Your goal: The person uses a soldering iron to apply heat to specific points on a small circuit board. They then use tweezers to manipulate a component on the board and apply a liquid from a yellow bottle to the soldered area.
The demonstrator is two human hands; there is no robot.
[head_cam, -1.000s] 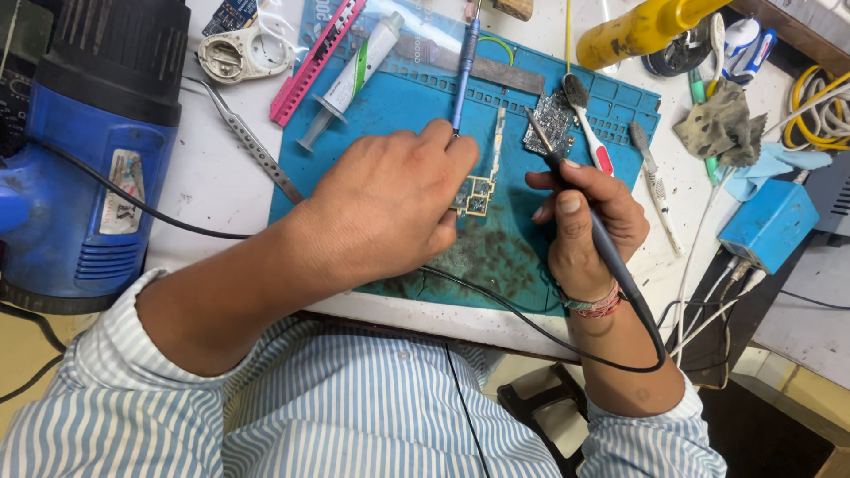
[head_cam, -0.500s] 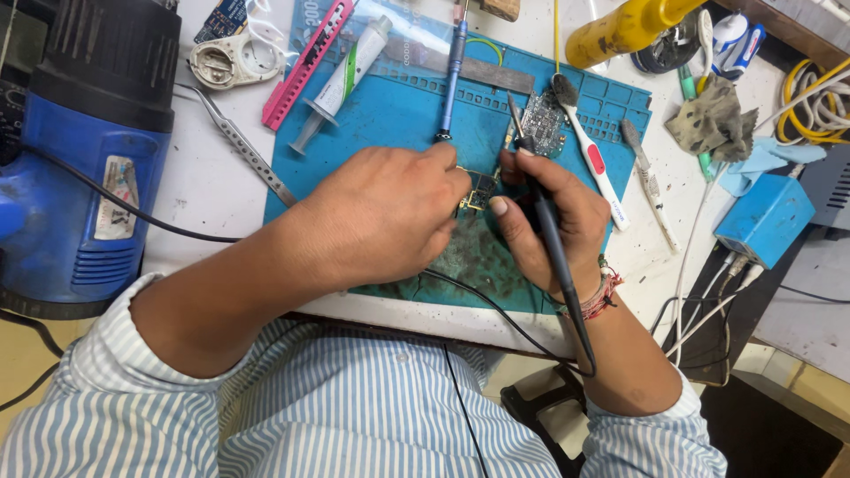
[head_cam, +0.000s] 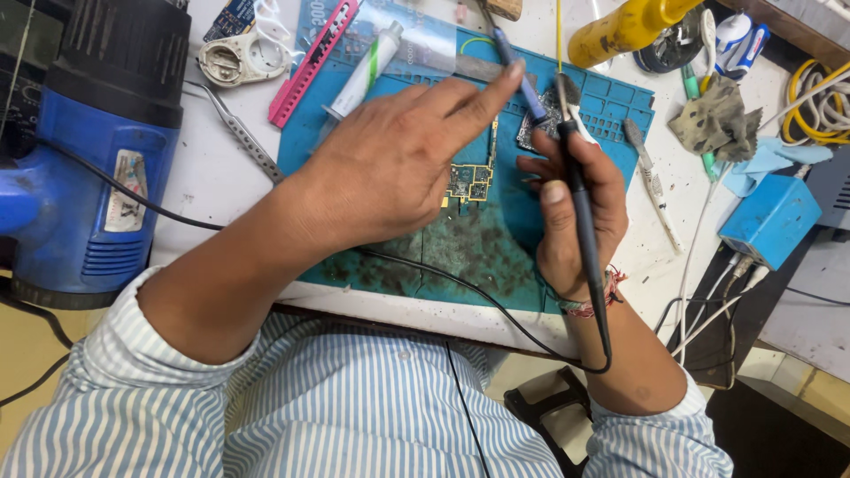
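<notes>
On the far left the blue heat gun [head_cam: 88, 168] stands where it stood, its cord running under our left forearm. Our left hand [head_cam: 390, 168], half a second ago pressed flat over the circuit board [head_cam: 471, 181], has lifted its forefinger toward the thin blue-handled tool [head_cam: 513, 57]; the board now shows on the teal work mat [head_cam: 460, 257], so we judge the hold on it has eased (whether the other fingers still pin it we cannot tell). The right hand [head_cam: 571, 208] has drawn back slightly and stays clenched round the soldering iron [head_cam: 580, 212], tip up by the small wire brush [head_cam: 567, 88]. Open mat lies near us; the far edge is crowded with a syringe [head_cam: 363, 75], tweezers [head_cam: 243, 137] and a rag [head_cam: 713, 119].
</notes>
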